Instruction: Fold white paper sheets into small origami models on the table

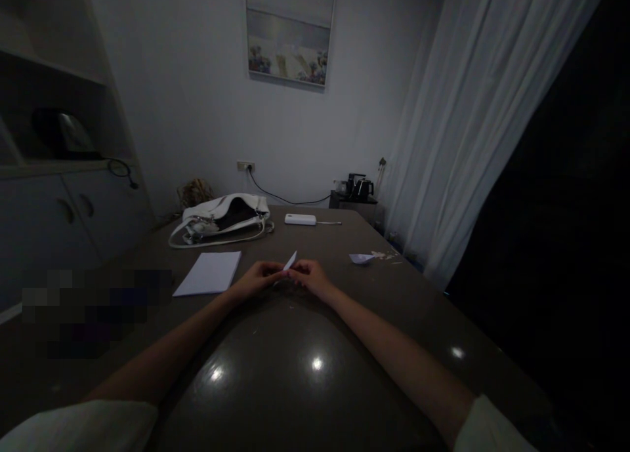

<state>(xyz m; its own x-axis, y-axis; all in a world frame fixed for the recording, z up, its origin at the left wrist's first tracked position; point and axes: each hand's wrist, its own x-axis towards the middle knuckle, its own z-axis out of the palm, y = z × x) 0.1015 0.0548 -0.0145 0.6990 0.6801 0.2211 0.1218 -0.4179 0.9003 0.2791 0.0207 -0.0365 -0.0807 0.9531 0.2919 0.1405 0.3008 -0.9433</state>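
Note:
Between my two hands, above the middle of the dark table point(275, 367), is a small folded piece of white paper point(291, 261), its pointed tip sticking up. My left hand point(260, 276) pinches it from the left, fingers closed. From the right, my right hand point(311, 276) grips the same paper with thumb and fingers close to the left hand's. The lower part of the paper is mostly hidden behind the fingers. A stack of white paper sheets point(209, 273) lies just left of my left hand. Over to the right rests a folded paper boat point(361, 259).
A white handbag point(224, 217), gaping at the top, sits at the back left. Behind my hands lies a white power bank point(300, 220) with a short cable. Small pale scraps point(385, 255) are scattered beside the paper boat. A white curtain point(443, 124) hangs at the right.

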